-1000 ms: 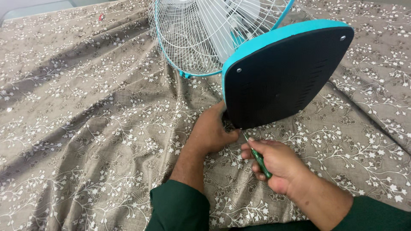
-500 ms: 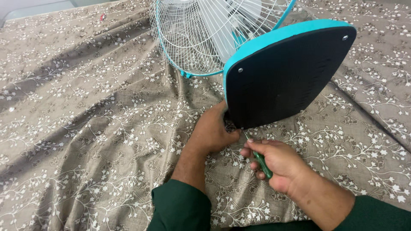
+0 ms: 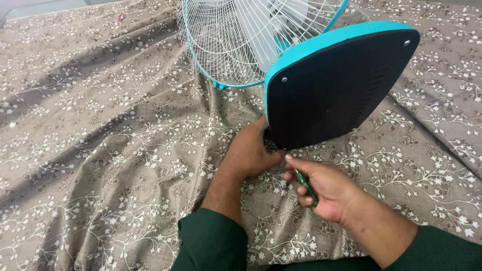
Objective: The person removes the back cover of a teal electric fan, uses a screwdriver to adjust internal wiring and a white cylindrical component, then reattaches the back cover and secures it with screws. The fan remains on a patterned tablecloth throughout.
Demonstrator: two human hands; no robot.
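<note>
Bed w/ wrinkled brown floral sheet (image 3: 100, 150); teal fan (image 3: 281, 55) lying on it; small red bit (image 3: 120, 17), maybe cap.

No packages, labels, signs or screens are visible anywhere in view, neither beside the fingers nor further from them.
</note>
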